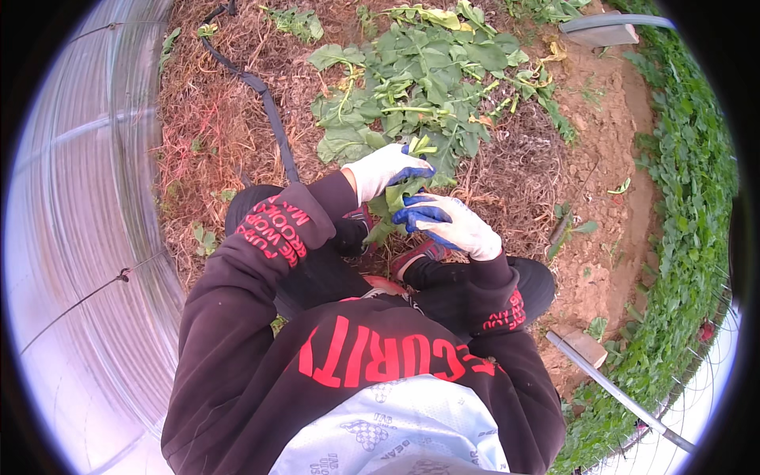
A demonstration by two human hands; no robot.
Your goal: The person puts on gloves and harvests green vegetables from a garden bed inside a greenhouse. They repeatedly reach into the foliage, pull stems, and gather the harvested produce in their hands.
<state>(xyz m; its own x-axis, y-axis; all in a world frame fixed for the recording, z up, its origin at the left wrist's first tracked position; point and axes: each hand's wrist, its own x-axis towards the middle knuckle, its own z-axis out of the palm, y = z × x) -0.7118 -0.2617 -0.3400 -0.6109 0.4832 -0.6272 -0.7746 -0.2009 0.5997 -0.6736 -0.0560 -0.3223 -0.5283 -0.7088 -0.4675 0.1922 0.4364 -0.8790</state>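
My left hand (386, 171), in a white knit glove with blue-coated palm and fingers, is closed around a small bunch of leafy greens (396, 199). Pale cut-looking stems (420, 146) poke out above its fingers, and broad leaves hang below toward my shoes. Just below and to the right, my right hand (449, 224) wears a matching glove. Its curled fingertips lie against the edge of the hanging leaves; whether they pinch a leaf is hidden. Beyond both hands a heap of large green leaves with thick stems (424, 77) is spread over the ground, some of them yellowed.
Dry straw-like plant litter (219, 136) covers the ground, crossed by a flat black hose (264, 95) on the left. Plastic sheeting (95, 178) rises at the left. Bare soil (611, 178), metal pipes (623, 392) by blocks, and dense green plants (692, 154) lie right.
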